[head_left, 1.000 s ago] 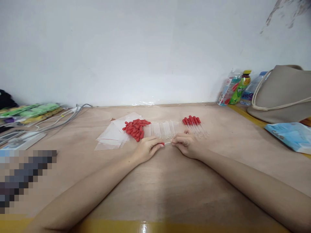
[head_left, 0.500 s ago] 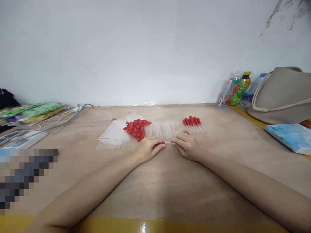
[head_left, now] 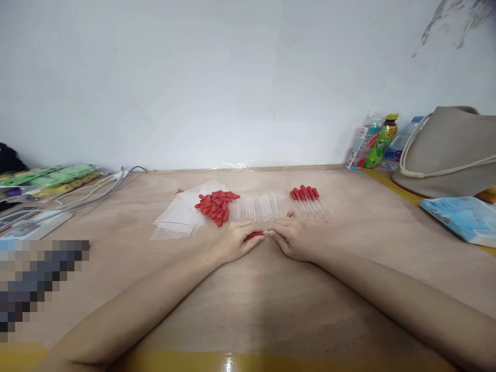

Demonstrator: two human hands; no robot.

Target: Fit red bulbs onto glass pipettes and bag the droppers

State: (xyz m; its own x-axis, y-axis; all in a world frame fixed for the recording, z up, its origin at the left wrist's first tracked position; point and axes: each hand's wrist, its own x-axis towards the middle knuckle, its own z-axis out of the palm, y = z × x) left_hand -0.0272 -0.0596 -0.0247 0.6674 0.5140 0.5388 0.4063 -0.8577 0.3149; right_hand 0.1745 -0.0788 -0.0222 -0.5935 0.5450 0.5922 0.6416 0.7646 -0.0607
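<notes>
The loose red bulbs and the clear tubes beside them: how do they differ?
The loose red bulbs are opaque; the clear tubes look transparent. The bulbs are short and plump; the tubes, long and thin. Bulbs lie heaped; tubes side by side. Both groups hold many pieces.

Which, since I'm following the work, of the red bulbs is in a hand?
The red bulb pinched in the left hand; the other visible ones lie on the table, in the loose heap or on the grouped tubes at right.

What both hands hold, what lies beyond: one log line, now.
left hand: holds red bulb; right hand: holds clear tube; beyond hands: loose red bulbs, clear tube row, bulb-topped tubes
</notes>
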